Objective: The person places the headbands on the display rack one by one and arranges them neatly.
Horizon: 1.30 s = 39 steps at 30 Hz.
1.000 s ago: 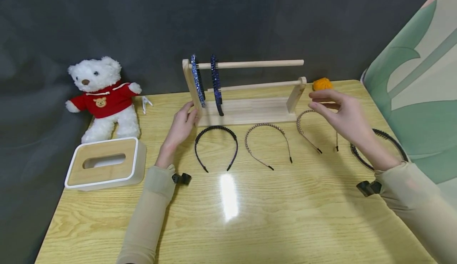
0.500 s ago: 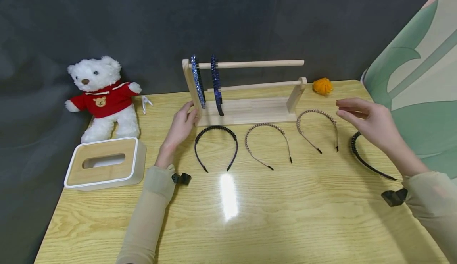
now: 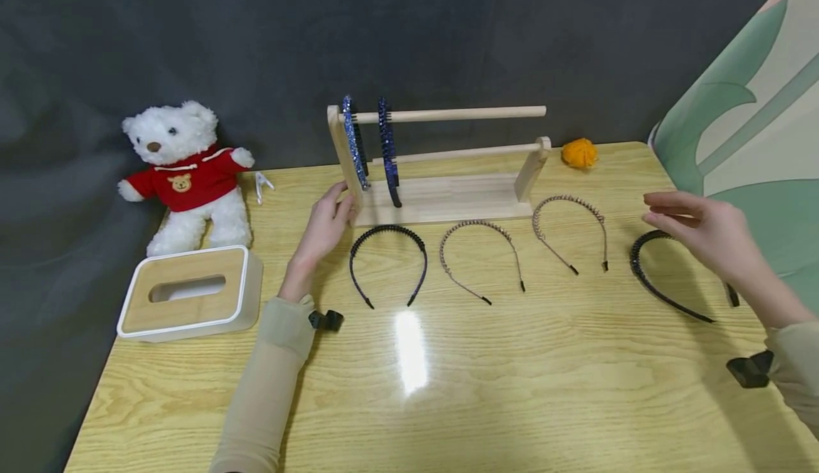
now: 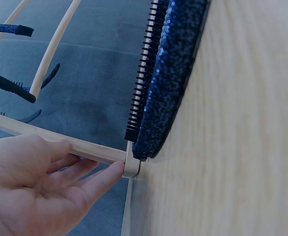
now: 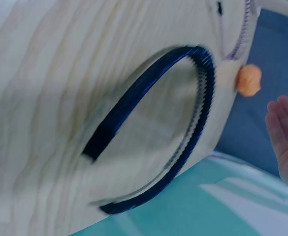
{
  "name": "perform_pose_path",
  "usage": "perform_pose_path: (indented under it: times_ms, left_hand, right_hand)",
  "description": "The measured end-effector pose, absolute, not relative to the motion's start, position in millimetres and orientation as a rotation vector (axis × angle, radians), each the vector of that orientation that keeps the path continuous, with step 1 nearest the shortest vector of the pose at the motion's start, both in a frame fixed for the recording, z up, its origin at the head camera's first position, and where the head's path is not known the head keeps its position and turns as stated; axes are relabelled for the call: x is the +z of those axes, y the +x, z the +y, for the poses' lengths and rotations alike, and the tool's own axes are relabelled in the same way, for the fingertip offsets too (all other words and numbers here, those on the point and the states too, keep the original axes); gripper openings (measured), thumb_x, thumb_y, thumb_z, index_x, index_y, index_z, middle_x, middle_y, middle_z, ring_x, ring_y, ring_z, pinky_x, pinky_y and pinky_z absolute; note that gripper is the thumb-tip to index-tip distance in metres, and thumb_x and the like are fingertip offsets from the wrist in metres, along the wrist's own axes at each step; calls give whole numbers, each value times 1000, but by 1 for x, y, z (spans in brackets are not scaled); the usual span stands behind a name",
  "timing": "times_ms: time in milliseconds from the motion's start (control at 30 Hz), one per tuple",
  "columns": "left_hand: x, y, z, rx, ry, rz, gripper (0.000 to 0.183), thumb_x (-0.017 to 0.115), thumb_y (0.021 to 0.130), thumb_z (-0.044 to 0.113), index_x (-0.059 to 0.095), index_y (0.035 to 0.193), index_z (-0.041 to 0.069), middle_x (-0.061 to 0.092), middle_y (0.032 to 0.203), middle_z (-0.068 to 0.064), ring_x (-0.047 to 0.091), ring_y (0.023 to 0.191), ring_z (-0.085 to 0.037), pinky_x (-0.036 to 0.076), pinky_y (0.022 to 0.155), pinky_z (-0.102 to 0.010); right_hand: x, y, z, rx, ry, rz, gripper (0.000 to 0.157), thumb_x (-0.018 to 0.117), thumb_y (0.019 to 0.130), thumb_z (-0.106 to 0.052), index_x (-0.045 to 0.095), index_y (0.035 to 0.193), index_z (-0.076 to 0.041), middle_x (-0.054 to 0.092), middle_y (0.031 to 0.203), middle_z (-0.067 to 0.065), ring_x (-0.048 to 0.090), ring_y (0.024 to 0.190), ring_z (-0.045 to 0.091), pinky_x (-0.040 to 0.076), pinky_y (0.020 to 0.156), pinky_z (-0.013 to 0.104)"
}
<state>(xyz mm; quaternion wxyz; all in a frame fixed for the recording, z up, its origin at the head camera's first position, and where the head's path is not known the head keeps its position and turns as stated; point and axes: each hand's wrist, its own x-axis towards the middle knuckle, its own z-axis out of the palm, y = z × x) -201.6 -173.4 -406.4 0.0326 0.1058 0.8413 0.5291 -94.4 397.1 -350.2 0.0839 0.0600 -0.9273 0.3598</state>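
My left hand [image 3: 325, 225] holds the left end of a wooden headband rack [image 3: 448, 199], its fingers at the foot of the upright. Two glittery blue headbands hang on the rack's rods, a lighter one [image 3: 354, 139] by the left upright and a darker one [image 3: 387, 147] beside it. Holding nothing, my right hand [image 3: 719, 237] is over a dark toothed headband [image 3: 662, 296] at the right and hides part of it in the head view. The right wrist view shows that dark blue headband [image 5: 148, 93] whole on the table.
In front of the rack lie a black headband [image 3: 387, 230] and two thin beaded ones, one central [image 3: 473, 224] and one farther right [image 3: 566, 199]. An orange ball [image 3: 579, 153] sits behind. At left are a teddy bear [image 3: 185, 181], tissue box [image 3: 192, 291] and white clip [image 3: 262, 187].
My right hand has moved right and toward me, from above the right beaded headband to the dark headband at the far right. The left hand has stayed at the rack.
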Motion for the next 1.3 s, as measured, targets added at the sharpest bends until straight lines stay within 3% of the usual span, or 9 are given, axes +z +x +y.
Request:
perform_pose_path:
  times_ms: [267,433,567,667,733,833,967,1133,1300]
  left_hand:
    - [-409,-203,-174,1631,349,2606,46,44,117,9,42,159,-7,54,149,-33,66,124,-46,60,105,-47]
    - [-408,-203,-174,1638,354,2605,45,44,116,8,43,159,-6,56,147,-34,67,123,-46,60,105,-47]
    - [-409,-203,-173,1653,360,2601,44,45,116,6,44,158,-7,56,146,-34,66,125,-45,60,105,-46]
    - [-409,-203,-173,1655,361,2604,44,45,116,5,44,158,-8,56,146,-35,66,126,-45,60,105,-47]
    - [-409,-203,-173,1660,365,2604,44,44,115,5,43,157,-8,56,146,-35,65,127,-45,60,105,-47]
    - [-409,-203,-173,1665,371,2601,44,44,116,5,43,158,-8,55,147,-35,64,128,-45,59,106,-47]
    - [-409,-204,-173,1667,378,2596,44,44,116,5,43,158,-8,54,149,-35,64,129,-45,59,106,-46]
    - [-409,-204,-173,1660,370,2600,44,44,116,5,43,158,-8,54,148,-35,64,128,-46,59,106,-46]
    - [-408,-203,-173,1654,355,2604,44,43,116,6,43,158,-8,53,149,-35,64,129,-45,58,107,-46]
  right_hand:
    - [-363,-94,424,895,115,-2880,38,75,104,-12,67,134,11,46,109,-49,46,91,-34,42,70,-6]
    - [-369,-94,435,802,85,-2937,42,76,104,-16,67,135,11,61,117,-29,41,88,-37,38,66,-6]
    - [-374,-94,444,754,100,-2965,42,75,104,-16,66,134,12,74,126,13,37,87,-36,36,63,-5]
    - [-378,-95,449,698,121,-2991,42,74,104,-15,66,134,13,60,131,43,35,84,-35,48,63,8]
    - [-380,-95,452,663,123,-3005,41,75,104,-15,66,133,13,60,130,43,35,82,-33,59,71,29]
    - [-383,-96,455,628,123,-3017,42,76,103,-15,66,133,12,60,130,43,34,80,-32,53,73,62]
    - [-385,-96,460,570,166,-3004,41,79,100,-12,67,130,13,64,125,41,36,79,-32,54,70,44]
    - [-388,-96,463,461,227,-3008,41,81,97,-9,67,127,16,67,118,39,69,69,7,43,53,19]
    - [-390,-97,464,450,189,-3060,43,78,99,-8,63,130,17,65,120,40,70,86,53,49,56,35]
